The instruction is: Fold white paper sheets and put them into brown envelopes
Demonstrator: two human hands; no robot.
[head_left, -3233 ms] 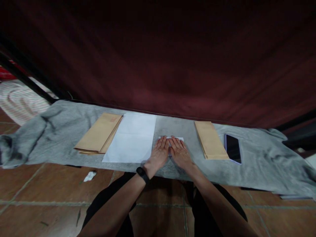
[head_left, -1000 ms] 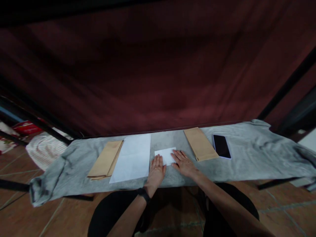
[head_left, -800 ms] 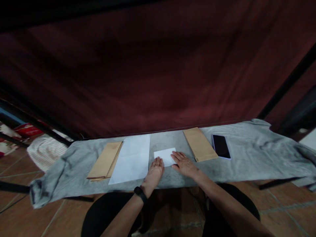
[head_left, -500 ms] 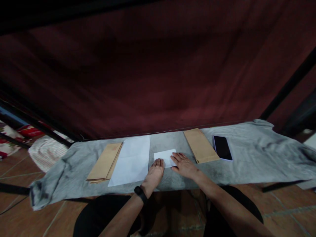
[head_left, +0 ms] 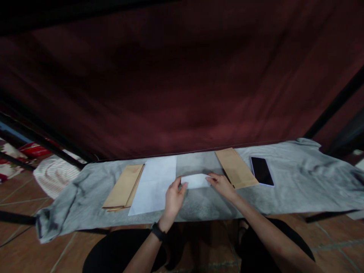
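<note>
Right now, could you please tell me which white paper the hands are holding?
The small white paper, pinched at either end; the large white sheet lies flat on the grey cloth.

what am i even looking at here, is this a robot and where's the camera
There's no robot: these are a person's own bare hands. The camera is worn on the head, so you look forward and down, much as the person would. The left hand, with a black band on its wrist, and the right hand hold a small white paper by its two ends. On the grey cloth, from left to right, lie a brown paper stack, a large white sheet, another piece of folded brown paper and a phone.
</note>
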